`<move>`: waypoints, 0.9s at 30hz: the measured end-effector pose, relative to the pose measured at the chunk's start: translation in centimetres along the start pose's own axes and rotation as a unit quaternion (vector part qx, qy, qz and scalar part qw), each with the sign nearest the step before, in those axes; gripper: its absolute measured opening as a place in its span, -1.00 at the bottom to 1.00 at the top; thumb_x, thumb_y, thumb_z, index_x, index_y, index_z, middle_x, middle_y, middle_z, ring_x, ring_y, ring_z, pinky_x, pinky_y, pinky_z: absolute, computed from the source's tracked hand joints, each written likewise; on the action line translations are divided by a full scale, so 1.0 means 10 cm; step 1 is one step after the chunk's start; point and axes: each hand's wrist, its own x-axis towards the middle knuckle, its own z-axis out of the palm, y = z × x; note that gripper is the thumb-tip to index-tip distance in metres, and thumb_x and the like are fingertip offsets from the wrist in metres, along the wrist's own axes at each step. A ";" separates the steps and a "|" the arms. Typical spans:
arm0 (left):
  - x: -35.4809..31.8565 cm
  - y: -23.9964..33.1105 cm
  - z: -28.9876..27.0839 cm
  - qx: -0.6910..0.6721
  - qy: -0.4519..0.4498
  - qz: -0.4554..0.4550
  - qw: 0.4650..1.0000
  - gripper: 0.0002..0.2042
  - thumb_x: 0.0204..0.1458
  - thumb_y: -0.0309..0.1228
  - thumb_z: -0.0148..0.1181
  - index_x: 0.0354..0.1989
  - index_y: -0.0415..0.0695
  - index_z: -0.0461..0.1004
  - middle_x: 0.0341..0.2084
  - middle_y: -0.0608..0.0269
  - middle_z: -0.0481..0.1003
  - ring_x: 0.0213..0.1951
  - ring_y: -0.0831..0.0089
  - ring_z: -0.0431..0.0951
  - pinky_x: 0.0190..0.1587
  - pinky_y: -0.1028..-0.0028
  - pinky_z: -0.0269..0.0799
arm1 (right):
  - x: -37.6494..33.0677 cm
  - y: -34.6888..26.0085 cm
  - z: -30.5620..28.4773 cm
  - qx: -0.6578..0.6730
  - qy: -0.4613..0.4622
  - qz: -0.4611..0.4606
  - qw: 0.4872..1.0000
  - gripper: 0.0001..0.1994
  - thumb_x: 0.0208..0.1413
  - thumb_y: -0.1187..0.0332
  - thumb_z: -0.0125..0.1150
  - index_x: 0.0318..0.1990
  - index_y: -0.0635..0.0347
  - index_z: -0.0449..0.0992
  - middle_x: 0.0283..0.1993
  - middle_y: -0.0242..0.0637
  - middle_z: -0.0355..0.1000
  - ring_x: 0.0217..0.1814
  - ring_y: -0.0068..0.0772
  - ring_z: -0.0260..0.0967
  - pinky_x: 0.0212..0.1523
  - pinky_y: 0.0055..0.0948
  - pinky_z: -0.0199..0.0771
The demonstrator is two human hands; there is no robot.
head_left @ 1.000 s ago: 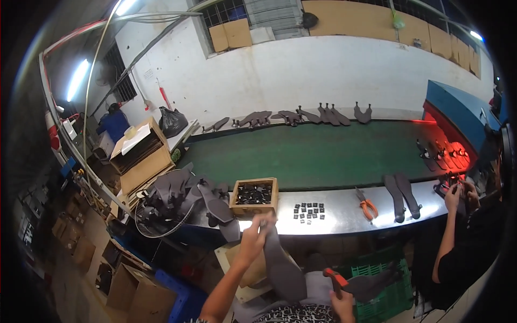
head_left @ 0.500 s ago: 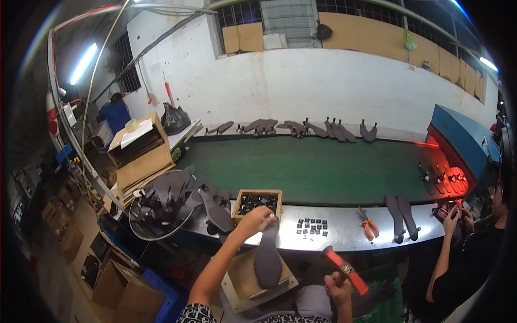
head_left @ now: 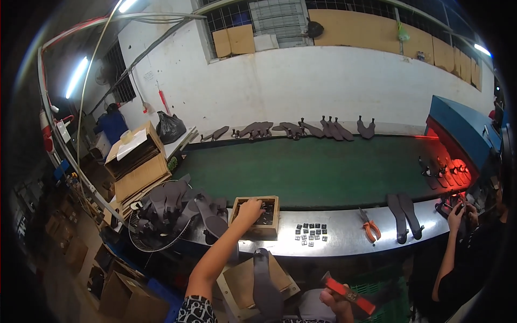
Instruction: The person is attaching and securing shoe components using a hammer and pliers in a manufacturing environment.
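My left hand (head_left: 251, 211) is down inside a small wooden box (head_left: 264, 232) of small dark parts; its fingertips are hidden among them. My right hand (head_left: 338, 304) is closed around the handle of a hammer with a red head (head_left: 350, 295), held low at the right. In front of me a dark grey shoe sole (head_left: 265, 288) lies lengthwise over a wooden block (head_left: 237, 279), with a black heel piece at its far end. Neither hand touches it.
Small black square pieces (head_left: 311, 232) lie in rows on the metal bench, beside orange-handled pliers (head_left: 371, 228) and two soles (head_left: 404, 215). A wire basket (head_left: 141, 243) heaped with soles stands left. Behind runs a green conveyor (head_left: 301, 172); a co-worker's hands (head_left: 459, 215) are at the right.
My left hand has left the sole's far end and reached into the wooden box. The sole's far end has come down nearer to me. The hammer has dropped slightly lower.
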 end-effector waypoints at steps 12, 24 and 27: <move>0.06 -0.23 0.19 -0.129 -0.039 -0.140 0.981 -0.74 -0.25 -0.45 0.44 -0.36 -0.29 0.60 -0.40 -0.14 0.57 -0.27 -0.02 0.60 -0.18 0.20 0.50 | 0.59 -0.34 0.25 0.180 0.022 0.144 0.973 -0.70 0.19 0.27 0.22 -0.56 0.11 0.36 -0.70 -0.53 0.24 -0.72 -0.74 0.11 -0.70 -0.65 0.06; -0.06 0.11 -0.23 -0.071 0.111 -0.113 0.985 -0.84 -0.22 -0.38 0.42 -0.47 -0.17 0.63 -0.51 0.10 0.57 -0.31 0.13 0.56 -0.20 0.25 0.42 | 0.83 -0.42 0.43 0.118 0.023 0.115 0.986 -0.76 0.21 0.33 0.18 -0.49 0.23 0.48 -0.70 -0.47 0.30 -0.77 -0.71 0.13 -0.72 -0.64 0.08; -0.25 0.22 -0.46 -0.140 0.221 -0.083 0.962 -0.87 -0.19 -0.47 0.40 -0.47 -0.23 0.60 -0.48 0.11 0.54 -0.38 0.20 0.55 -0.27 0.32 0.45 | 0.98 -0.59 0.50 0.087 0.002 0.088 0.992 -0.78 0.25 0.27 0.15 -0.23 0.24 0.59 -0.49 -0.47 0.45 -0.61 -0.76 0.19 -0.56 -0.66 0.16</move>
